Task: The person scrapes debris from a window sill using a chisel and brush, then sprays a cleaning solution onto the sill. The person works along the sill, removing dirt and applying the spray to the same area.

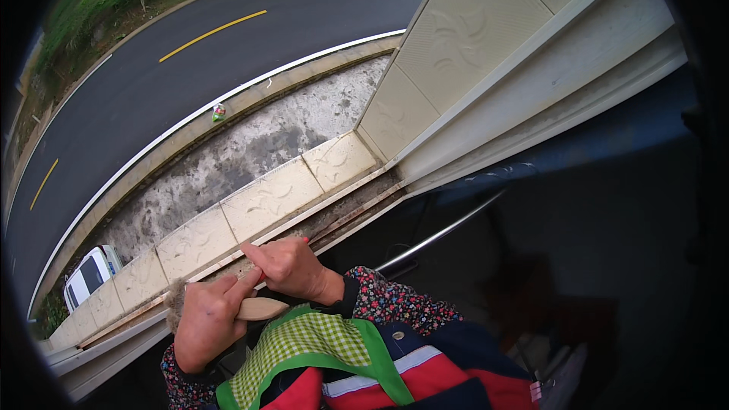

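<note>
My left hand grips a brush by its pale wooden handle, and greyish bristles stick out on the far side of the fist. Closed around a slim red-handled tool is my right hand; most of that tool is hidden, and its working end is hard to make out. Both hands touch each other over a window sill track, a narrow metal channel with dirt and rust-brown stains. The left fingers reach towards the red handle.
Outside the track runs a ledge of cream tiles, with a drop to a concrete strip, a road and a parked white vehicle. A pale window frame rises at right. Behind it, a metal bar shows in the dark interior.
</note>
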